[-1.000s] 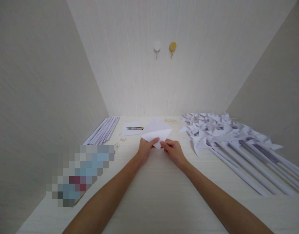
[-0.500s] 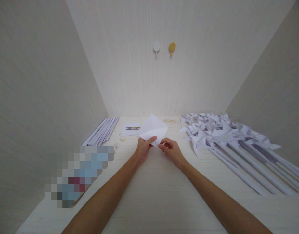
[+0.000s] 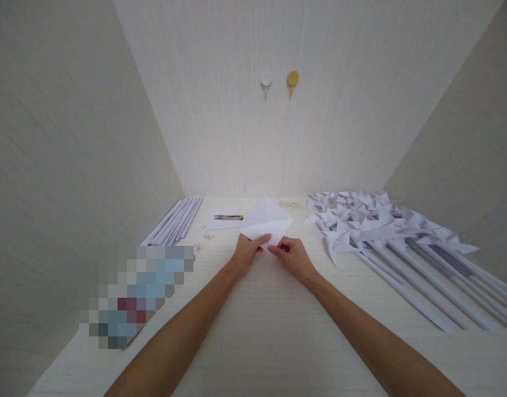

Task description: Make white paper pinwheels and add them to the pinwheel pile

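Observation:
A square white sheet of paper [image 3: 267, 214] with crease lines is held up over the table, one corner pointing away from me. My left hand [image 3: 248, 252] grips its near left side, the thumb pressed on top and the fingers underneath. At the near corner, the thumb and curled fingers of my right hand [image 3: 291, 255] pinch the paper's edge. Thread snips [image 3: 228, 217] lie just beyond, to the left, on a small stack of white paper [image 3: 214, 225]. What the fingers beneath the sheet touch is hidden.
Many white paper pinwheels [image 3: 361, 218] on paper sticks are heaped at right. Rolled paper sticks [image 3: 174, 221] lie at left, behind a pixelated object [image 3: 150, 292]. Small pale pieces [image 3: 207, 236] and more bits [image 3: 289, 204] are scattered. Walls enclose three sides; two hooks [image 3: 292, 78] hang at the back.
The paper and my left hand have shifted slightly right, uncovering the handle end of the snips. My right hand has come closer and now pinches the near corner.

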`<state>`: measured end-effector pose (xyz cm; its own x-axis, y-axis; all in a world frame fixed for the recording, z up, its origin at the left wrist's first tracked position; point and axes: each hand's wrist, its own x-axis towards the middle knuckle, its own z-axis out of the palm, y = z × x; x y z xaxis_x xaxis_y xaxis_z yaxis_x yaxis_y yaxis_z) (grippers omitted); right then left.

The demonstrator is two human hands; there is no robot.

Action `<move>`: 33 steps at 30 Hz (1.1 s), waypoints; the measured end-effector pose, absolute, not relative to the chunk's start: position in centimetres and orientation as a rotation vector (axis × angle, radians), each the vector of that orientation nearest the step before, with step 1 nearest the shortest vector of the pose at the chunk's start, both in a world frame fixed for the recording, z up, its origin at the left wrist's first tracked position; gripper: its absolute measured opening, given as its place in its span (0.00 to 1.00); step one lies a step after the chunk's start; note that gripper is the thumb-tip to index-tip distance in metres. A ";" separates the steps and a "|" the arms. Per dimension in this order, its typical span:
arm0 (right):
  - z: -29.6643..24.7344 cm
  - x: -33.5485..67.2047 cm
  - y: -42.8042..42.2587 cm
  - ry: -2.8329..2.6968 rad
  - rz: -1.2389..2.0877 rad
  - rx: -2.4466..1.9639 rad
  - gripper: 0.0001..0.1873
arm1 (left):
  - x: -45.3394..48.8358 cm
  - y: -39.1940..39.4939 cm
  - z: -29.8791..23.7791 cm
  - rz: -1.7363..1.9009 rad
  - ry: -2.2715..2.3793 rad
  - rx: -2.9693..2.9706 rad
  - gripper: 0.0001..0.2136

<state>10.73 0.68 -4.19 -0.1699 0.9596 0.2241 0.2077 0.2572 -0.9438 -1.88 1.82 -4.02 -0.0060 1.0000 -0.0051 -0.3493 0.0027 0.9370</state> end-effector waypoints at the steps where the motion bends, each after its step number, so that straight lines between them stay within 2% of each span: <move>1: -4.2 10.7 0.7 -1.589 1.022 -1.109 0.12 | -1.9 1.8 -4.0 1.361 0.944 0.931 0.18; 13: -4.5 10.7 0.8 -1.760 1.050 -1.043 0.13 | -1.7 1.7 -4.0 1.351 0.974 0.984 0.14; 24: -4.4 10.6 0.6 -1.538 1.137 -1.118 0.10 | -2.3 2.5 -3.9 1.563 0.990 0.740 0.13; 33: -4.3 10.8 0.8 -1.121 1.193 -1.093 0.12 | -2.3 2.4 -3.7 1.575 1.035 0.768 0.12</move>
<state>10.78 0.83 -4.29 0.0406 0.9975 0.0583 -0.1203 0.0628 -0.9908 -2.26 2.37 -3.70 -0.2419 0.9698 -0.0322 -0.4140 -0.0731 0.9073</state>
